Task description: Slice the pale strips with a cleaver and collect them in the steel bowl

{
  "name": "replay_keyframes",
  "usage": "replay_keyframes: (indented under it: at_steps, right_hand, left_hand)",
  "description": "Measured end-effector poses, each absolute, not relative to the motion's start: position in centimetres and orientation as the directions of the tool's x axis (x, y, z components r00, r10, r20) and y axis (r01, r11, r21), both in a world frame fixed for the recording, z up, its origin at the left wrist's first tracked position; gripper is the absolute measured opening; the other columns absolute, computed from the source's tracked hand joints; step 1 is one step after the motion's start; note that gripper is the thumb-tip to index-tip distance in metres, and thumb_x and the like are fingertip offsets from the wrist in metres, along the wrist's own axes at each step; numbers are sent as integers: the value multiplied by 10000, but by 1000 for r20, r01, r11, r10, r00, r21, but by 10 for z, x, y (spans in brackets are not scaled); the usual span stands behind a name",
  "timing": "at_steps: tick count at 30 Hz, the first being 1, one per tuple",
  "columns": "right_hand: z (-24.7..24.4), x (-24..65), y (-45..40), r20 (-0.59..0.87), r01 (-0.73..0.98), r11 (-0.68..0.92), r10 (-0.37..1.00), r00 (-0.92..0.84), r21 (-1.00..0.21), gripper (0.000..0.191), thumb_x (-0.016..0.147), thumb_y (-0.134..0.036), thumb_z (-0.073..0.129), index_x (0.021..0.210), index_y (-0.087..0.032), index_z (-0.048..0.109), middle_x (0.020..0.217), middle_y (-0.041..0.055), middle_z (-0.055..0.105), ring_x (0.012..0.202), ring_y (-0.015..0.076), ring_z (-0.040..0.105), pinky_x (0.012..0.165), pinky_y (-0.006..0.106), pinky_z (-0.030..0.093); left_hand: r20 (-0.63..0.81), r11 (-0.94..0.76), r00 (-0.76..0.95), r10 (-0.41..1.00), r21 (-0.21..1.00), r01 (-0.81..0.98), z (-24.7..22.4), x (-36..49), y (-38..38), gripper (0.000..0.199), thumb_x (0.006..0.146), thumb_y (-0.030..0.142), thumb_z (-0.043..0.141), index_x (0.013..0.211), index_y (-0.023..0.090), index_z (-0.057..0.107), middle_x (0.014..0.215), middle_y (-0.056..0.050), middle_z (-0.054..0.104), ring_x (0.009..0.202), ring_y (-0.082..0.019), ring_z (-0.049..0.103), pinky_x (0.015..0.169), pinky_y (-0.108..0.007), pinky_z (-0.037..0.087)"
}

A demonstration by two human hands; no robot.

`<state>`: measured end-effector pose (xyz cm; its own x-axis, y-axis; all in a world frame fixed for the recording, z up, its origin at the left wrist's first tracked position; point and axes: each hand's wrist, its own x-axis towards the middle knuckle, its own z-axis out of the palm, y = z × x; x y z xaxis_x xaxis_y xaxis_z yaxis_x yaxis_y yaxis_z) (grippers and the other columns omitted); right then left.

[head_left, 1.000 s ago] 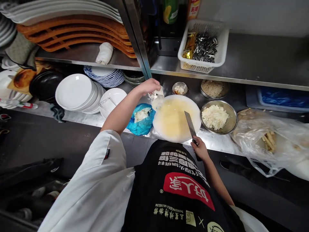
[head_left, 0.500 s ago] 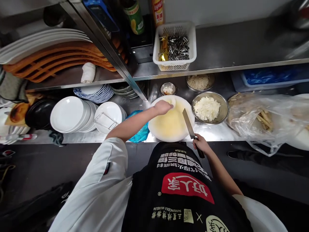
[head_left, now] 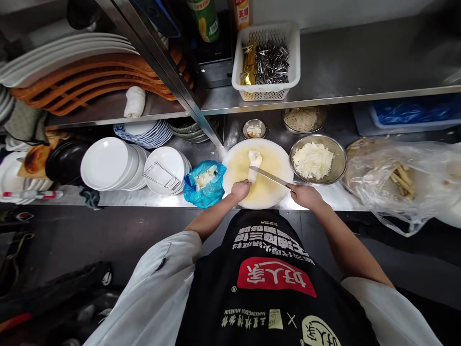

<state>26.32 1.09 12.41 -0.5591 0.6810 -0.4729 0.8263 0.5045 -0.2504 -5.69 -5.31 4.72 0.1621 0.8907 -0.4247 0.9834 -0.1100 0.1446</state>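
Observation:
On the round white cutting board (head_left: 230,168) lies a long, pale white vegetable piece (head_left: 254,163); its exact kind is unclear. My left hand (head_left: 241,190) is closed on its near end. In my right hand (head_left: 306,196) is a kitchen knife (head_left: 272,178), gripped by the handle. The blade points left, its tip end lying across the middle of the pale piece. Whether the edge has cut in I cannot tell. To the right stands a steel bowl (head_left: 345,169) of thin white slices (head_left: 313,160). Left of the board, an opened blue plastic bag (head_left: 201,194) holds more pale pieces (head_left: 206,177).
Behind the board are a small metal dish (head_left: 254,129) and a second bowl (head_left: 301,118) with shreds. White plates (head_left: 104,163) are stacked at left. A clear plastic bag (head_left: 425,178) lies at right. Overhead, a shelf (head_left: 334,57) bears a white basket (head_left: 266,89) of metal clips.
My left hand has come back from the board's far side to its near left edge. The knife has swung from upright at the right to lying across the pale piece.

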Motion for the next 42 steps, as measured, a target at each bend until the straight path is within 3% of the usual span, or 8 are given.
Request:
replay_keyframes:
  at_steps: [8, 20, 29, 36, 39, 42]
  right_hand:
    - [131, 231, 69, -484, 791, 598, 659, -576, -127, 495, 967, -221, 353, 1420, -170, 548, 1166, 220, 691, 1010, 341, 670, 866, 450, 465]
    - [115, 229, 110, -513, 809, 559, 647, -563, -182, 475, 986, -332, 372, 1404, -245, 579, 1191, 141, 696, 1052, 302, 643, 884, 389, 469]
    - [92, 204, 121, -532, 828, 537, 659, -532, -163, 461, 1019, -365, 324, 1285, -145, 628, 1127, 187, 700, 1026, 288, 648, 900, 379, 469]
    - [79, 168, 142, -568, 861, 446, 654, -500, -245, 425, 1019, -364, 376, 1210, -118, 664, 1200, 181, 681, 1034, 249, 635, 886, 311, 465]
    - [77, 181, 141, -570, 867, 431, 658, -493, -252, 407, 1011, -356, 403, 1192, -116, 677, 1186, 166, 690, 1028, 234, 632, 881, 290, 456]
    - [74, 215, 122, -560, 869, 421, 668, -491, -260, 403, 1012, -348, 396, 1187, -122, 680, 1165, 158, 698, 1019, 235, 638, 865, 290, 452]
  left_hand:
    - [-482, -18, 117, 869, 204, 979, 28, -52, -71, 344, 950, 124, 464, 1221, 178, 668, 1261, -115, 629, 1071, -231, 657, 886, -308, 501]
    - [-490, 92, 48, 870, 257, 962, 29, -54, -87, 415, 970, 165, 417, 1307, 243, 645, 1315, -83, 621, 1088, -229, 642, 929, -310, 466]
    - [-515, 147, 23, 857, 286, 947, 29, -52, -85, 417, 972, 173, 424, 1311, 253, 652, 1333, -71, 621, 1141, -214, 617, 975, -294, 453]
    - [-501, 151, 30, 865, 316, 937, 31, -64, -83, 306, 960, 212, 482, 1131, 203, 735, 1196, -94, 690, 1059, -215, 654, 916, -293, 477]
    - [-499, 270, -42, 866, 395, 878, 35, -80, -81, 263, 952, 302, 532, 1025, 179, 753, 1065, -86, 732, 980, -202, 662, 858, -278, 489]
    - [-552, 467, -119, 826, 550, 692, 44, -96, -80, 324, 933, 417, 558, 938, 151, 742, 872, -53, 731, 829, -180, 655, 747, -265, 509]
